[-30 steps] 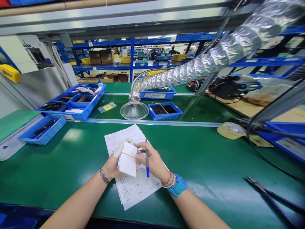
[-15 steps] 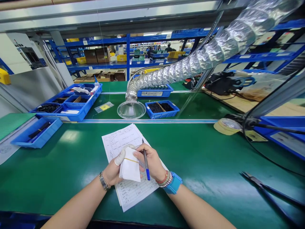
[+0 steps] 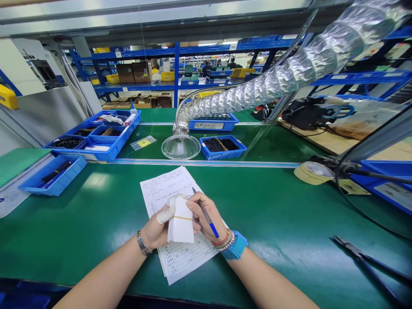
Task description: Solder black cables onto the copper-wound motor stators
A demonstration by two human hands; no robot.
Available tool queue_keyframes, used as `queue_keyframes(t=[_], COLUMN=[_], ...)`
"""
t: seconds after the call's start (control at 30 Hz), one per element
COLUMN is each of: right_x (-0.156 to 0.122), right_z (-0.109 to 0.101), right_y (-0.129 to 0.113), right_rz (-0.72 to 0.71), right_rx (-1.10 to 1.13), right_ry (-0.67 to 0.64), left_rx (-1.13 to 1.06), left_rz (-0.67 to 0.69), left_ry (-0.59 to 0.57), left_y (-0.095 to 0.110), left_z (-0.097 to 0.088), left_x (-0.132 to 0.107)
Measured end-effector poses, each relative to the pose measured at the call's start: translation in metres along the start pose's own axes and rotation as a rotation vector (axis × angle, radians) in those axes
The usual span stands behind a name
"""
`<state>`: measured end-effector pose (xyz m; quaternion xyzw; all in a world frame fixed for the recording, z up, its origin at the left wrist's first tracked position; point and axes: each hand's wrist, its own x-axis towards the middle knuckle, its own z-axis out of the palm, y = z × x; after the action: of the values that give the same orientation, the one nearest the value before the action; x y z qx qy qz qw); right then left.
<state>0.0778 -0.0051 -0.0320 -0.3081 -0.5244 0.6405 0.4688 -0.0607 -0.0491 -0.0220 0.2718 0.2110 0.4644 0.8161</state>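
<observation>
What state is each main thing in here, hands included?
Left hand: closed around white slips
Right hand: gripping pen
White slips: stacked, banded
Pen: slanted, blue end lower
Printed sheets: flat, overlapping, partly covered
Pliers: lying, handles spread
Tape roll: lying flat
Divided blue bin: open, holding black pieces

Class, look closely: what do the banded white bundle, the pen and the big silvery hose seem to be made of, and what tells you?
White bundle: probably matte paper, judging by its flat faces and thin layered edge.
Pen: likely smooth plastic, with a dark barrel and solid blue end.
Hose: shiny metal foil, or perhaps foil-coated plastic; its crinkled ridges catch bright reflections.
</observation>
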Motion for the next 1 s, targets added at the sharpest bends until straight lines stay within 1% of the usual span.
queue_keyframes(t=[0.07,0.13,0.2,0.3,0.37,0.47,0.5,0.53,0.63,0.7,0.8,0.9,1.0], right_x=[0.002,0.004,0.007,0.008,0.005,-0.001,-0.004,-0.005,-0.007,-0.006,-0.003,-0.001,0.000], right_z=[-0.001,-0.005,-0.010,-0.016,-0.017,-0.012,-0.009,-0.006,0.000,0.002,0.001,-0.002,-0.006], right_y=[-0.002,-0.002,-0.002,0.000,0.002,0.009,0.012,0.016,0.024,0.026,0.024,0.023,0.026], right_rz=[-0.046,-0.123,-0.207,-0.318,-0.422,-0.644,-0.716,-0.783,-0.925,-0.974,-1.004,-1.013,-0.997], right_rx=[-0.076,-0.181,-0.270,-0.399,-0.512,-0.708,-0.765,-0.814,-0.902,-0.923,-0.923,-0.931,-0.944], right_ry=[-0.006,0.005,0.030,0.057,0.019,-0.150,-0.182,-0.185,-0.106,-0.082,-0.075,-0.065,-0.053], left_rx=[0.038,0.063,0.075,0.084,0.079,0.023,-0.006,-0.034,-0.100,-0.137,-0.203,-0.252,-0.226], left_rz=[0.033,0.074,0.121,0.174,0.197,0.259,0.280,0.297,0.296,0.278,0.238,0.177,0.136], left_ry=[0.013,0.056,0.145,0.328,0.398,0.398,0.397,0.406,0.446,0.446,0.393,0.344,0.327], left_y=[0.000,0.001,0.004,0.010,0.013,0.014,0.013,0.013,0.009,0.006,0.002,0.000,0.000], left_z=[0.000,0.000,0.000,-0.002,-0.004,-0.005,-0.005,-0.004,-0.001,0.000,0.000,-0.003,-0.006], left_x=[-0.001,-0.001,0.001,0.006,0.009,0.012,0.012,0.012,0.012,0.012,0.013,0.014,0.013])
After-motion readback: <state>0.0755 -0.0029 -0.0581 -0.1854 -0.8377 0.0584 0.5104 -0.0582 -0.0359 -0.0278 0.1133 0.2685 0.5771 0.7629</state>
